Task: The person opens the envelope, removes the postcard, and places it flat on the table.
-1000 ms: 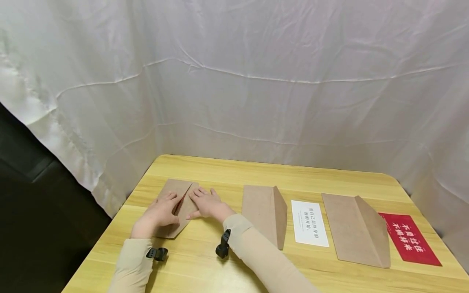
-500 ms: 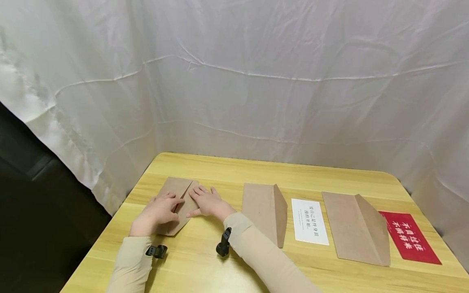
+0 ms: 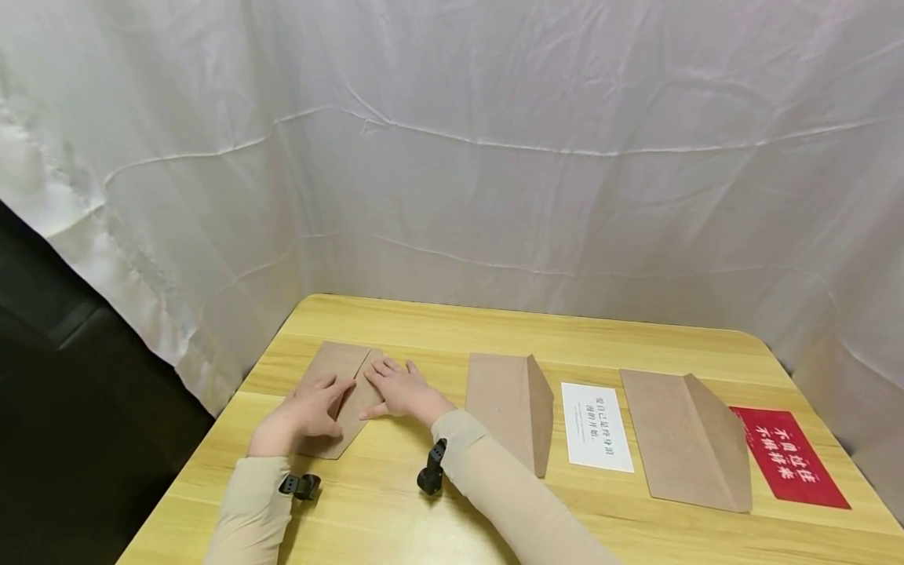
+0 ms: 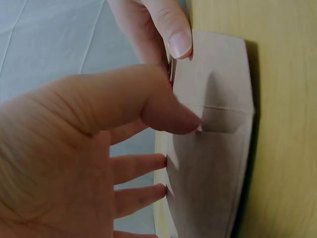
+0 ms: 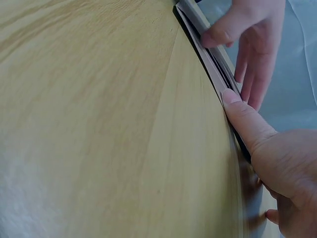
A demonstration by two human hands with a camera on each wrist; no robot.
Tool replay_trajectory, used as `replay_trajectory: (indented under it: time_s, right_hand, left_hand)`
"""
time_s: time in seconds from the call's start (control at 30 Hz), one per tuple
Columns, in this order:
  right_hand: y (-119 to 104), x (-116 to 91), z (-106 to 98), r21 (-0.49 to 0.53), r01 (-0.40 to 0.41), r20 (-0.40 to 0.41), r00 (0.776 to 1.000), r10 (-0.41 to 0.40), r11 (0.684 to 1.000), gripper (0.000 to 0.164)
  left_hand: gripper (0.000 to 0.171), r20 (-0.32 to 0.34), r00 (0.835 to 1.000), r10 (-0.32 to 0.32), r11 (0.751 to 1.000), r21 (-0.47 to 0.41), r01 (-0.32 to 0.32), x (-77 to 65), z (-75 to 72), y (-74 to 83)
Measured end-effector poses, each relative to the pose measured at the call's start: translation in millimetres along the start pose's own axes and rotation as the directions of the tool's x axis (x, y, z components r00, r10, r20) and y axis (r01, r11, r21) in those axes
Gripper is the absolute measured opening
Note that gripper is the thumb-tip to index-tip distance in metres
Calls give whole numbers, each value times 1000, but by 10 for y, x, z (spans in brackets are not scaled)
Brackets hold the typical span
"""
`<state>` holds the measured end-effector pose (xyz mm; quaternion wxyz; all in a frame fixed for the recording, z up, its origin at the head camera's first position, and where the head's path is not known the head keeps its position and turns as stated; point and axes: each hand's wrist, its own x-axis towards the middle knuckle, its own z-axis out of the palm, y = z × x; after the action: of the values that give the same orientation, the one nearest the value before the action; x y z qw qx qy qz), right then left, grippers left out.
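Note:
A brown paper envelope (image 3: 341, 359) lies at the left of the table, its flap to the right and a narrow gap along the flap's edge. My left hand (image 3: 304, 410) rests on its body. In the left wrist view, the thumb of that hand (image 4: 64, 139) touches the gap's edge, while its other fingertips touch the envelope's surface (image 4: 205, 178). My right hand (image 3: 402, 392) presses the flap side with spread fingers. The right wrist view shows the right thumb along the envelope's near edge, and the left hand (image 5: 255, 44) beyond it. What lies inside the envelope is hidden.
On the wooden table (image 3: 402, 518), to the right, are a second brown envelope (image 3: 497, 408), a white card with printed characters (image 3: 596, 428), a third envelope (image 3: 671, 439) and a red card (image 3: 794, 459). Pale curtains (image 3: 452, 196) hang behind and beside the table.
The gap at the flap has narrowed, and the dark red seen in it a second ago no longer shows. My left hand has shifted slightly; my right hand stays in place.

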<state>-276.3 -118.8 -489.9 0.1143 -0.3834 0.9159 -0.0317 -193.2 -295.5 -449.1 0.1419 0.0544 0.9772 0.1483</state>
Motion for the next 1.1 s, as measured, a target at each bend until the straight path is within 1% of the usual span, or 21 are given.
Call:
replay_trajectory:
  time_s: [0.1, 0.17, 0.27, 0.4, 0.53, 0.63, 0.8, 0.93, 1.03, 1.1]
  right_hand:
    - [-3, -8, -3, 2, 5, -7, 1000, -5, 1000, 91]
    - [4, -14, -14, -2, 3, -11, 1000, -3, 1000, 91]
    - [4, -13, -23, -19, 3, -10, 1000, -3, 1000, 90]
    - [-13, 2, -14, -25, 0, -4, 1000, 0, 1000, 90]
    - [-9, 26, 24, -36, -12, -8, 1000, 12, 999, 91]
    - [5, 35, 37, -41, -15, -13, 1000, 15, 999, 90]
    - [11, 31, 34, -41, -12, -13, 1000, 11, 999, 90]
    - [8, 24, 31, -36, -8, -16, 1000, 7, 999, 90]
    - [10, 18, 35, -23, -7, -18, 1000, 6, 1000, 90]
    - [14, 9, 32, -11, -6, -16, 1000, 6, 1000, 90]
  left_hand:
    - [95, 34, 999, -20, 999, -31, 21, -27, 15, -10]
    - [97, 36, 999, -24, 999, -35, 25, -26, 19, -12]
    - [97, 18, 1000, -21, 1000, -19, 21, -32, 36, -9]
    - [94, -28, 1000, -1, 1000, 12, 1, -63, 49, 3]
    - [91, -65, 998, 26, 999, 35, -24, -103, 17, 26]
    - [83, -80, 996, 39, 997, 63, -34, -128, -27, 47]
    - [62, -106, 993, 43, 991, 133, -29, -165, -58, 59]
    - [53, -139, 989, 43, 985, 170, -19, -192, -47, 55]
    - [46, -186, 980, 63, 982, 187, -27, -204, -34, 49]
    - [40, -233, 969, 85, 981, 190, -41, -201, -20, 37]
